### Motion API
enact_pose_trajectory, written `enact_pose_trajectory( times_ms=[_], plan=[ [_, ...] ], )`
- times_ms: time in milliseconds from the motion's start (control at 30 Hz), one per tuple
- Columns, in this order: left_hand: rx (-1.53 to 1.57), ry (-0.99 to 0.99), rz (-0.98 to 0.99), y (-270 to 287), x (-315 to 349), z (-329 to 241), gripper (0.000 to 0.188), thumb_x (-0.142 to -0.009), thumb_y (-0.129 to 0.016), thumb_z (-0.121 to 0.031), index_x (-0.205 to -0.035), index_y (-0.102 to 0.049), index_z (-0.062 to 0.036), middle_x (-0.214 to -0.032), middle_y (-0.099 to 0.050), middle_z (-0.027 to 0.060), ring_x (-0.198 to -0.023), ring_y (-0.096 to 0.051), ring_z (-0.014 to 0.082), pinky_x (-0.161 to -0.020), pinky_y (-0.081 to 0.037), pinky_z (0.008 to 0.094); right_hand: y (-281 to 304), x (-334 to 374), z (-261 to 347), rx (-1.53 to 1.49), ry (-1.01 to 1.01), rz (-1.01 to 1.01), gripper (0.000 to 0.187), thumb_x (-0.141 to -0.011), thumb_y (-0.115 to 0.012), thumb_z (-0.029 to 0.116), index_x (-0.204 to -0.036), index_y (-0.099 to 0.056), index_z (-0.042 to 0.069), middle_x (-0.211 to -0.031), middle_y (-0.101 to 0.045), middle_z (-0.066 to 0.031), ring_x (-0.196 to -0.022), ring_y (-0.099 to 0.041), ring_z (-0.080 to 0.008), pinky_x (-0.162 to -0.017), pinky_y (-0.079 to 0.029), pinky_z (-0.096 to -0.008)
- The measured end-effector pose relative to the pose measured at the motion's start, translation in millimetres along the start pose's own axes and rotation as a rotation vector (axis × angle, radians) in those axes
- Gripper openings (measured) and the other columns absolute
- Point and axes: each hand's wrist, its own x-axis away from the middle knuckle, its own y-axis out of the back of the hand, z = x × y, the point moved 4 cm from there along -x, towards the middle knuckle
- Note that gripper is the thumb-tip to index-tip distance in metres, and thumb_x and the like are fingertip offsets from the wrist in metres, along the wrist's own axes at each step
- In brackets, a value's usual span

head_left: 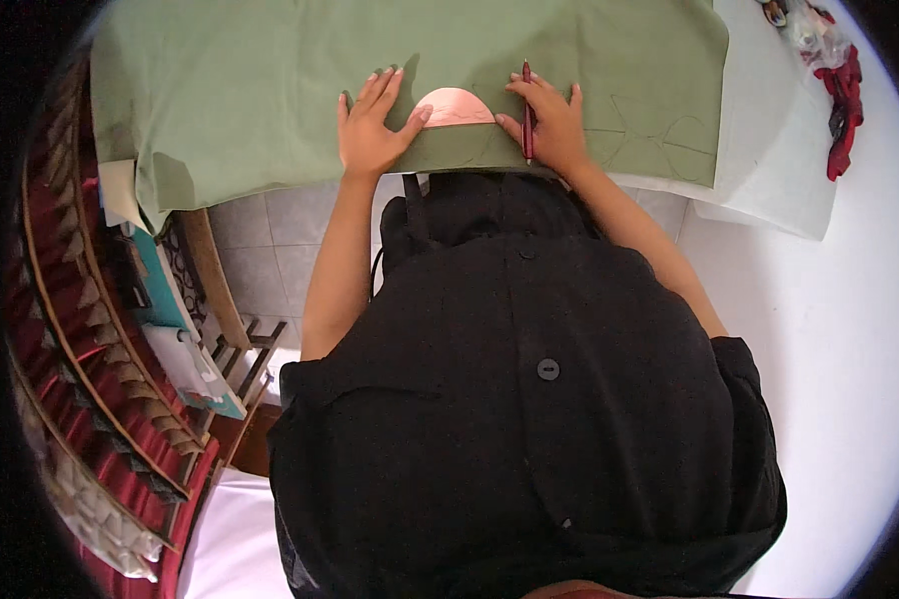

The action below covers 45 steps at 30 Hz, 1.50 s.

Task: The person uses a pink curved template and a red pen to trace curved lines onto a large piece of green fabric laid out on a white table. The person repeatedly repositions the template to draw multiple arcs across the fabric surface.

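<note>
Pink half-round piece (457, 106) flat on green cloth (240, 90): likely light, thin, stiffish card, best gripped at its corners. Left hand (370, 138) spread wide, thumb on piece's left end; right hand (557, 128) holds red pen (527, 112), thumb near other end.

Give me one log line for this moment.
left hand: thumb on pink half-round piece | right hand: holding red pen, thumb at piece's right corner | green cloth: under both hands

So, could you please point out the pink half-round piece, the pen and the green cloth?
Pink half-round piece (459, 106), head view: its middle.
Pen (527, 112), head view: mid-barrel.
Green cloth (454, 48), head view: bare upper middle.
</note>
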Motion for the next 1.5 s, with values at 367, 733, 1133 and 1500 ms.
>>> enact_pose_trajectory(
  times_ms=[367, 733, 1133, 1500],
  plan=[
    [-0.007, 0.002, -0.004, 0.3, 1.4, -0.3, 0.068, -0.078, -0.068, -0.053, -0.133, -0.054, -0.0153, -0.136, -0.054, 0.0069, -0.131, -0.045, 0.0246, -0.109, -0.023, 0.0562, 0.4, 0.1, 2.4, 0.042, -0.016, 0.03, 0.048, -0.08, -0.068, 0.048, -0.118, -0.057, 0.02, -0.13, -0.057, 0.0017, -0.128, -0.047, -0.0206, -0.101, -0.015, -0.0743],
    [0.044, 0.006, -0.028, 3.4, 1.2, -1.7, 0.067, -0.076, -0.071, -0.049, -0.131, -0.057, -0.0135, -0.134, -0.056, 0.0091, -0.129, -0.048, 0.0265, -0.108, -0.023, 0.0572, 2.0, -2.2, 6.4, 0.073, -0.018, 0.041, 0.047, -0.081, -0.067, 0.049, -0.117, -0.056, 0.021, -0.128, -0.058, 0.0031, -0.129, -0.046, -0.0203, -0.098, -0.014, -0.0776],
    [0.076, -0.002, -0.044, 1.6, 1.8, 1.0, 0.068, -0.074, -0.073, -0.048, -0.13, -0.057, -0.012, -0.132, -0.057, 0.0111, -0.128, -0.048, 0.0282, -0.107, -0.024, 0.0579, 1.8, -3.7, 5.8, 0.055, -0.032, 0.015, 0.044, -0.081, -0.067, 0.046, -0.116, -0.057, 0.022, -0.124, -0.059, 0.0036, -0.126, -0.048, -0.0189, -0.097, -0.015, -0.078],
    [0.041, -0.002, -0.038, 1.2, 2.3, 1.8, 0.066, -0.073, -0.075, -0.044, -0.129, -0.058, -0.0137, -0.133, -0.057, 0.0073, -0.129, -0.048, 0.0247, -0.108, -0.024, 0.0553, -2.1, -4.2, 6.1, 0.108, -0.033, 0.0, 0.045, -0.081, -0.067, 0.048, -0.116, -0.057, 0.021, -0.123, -0.059, 0.0039, -0.124, -0.049, -0.0179, -0.095, -0.015, -0.0802]
  ],
)
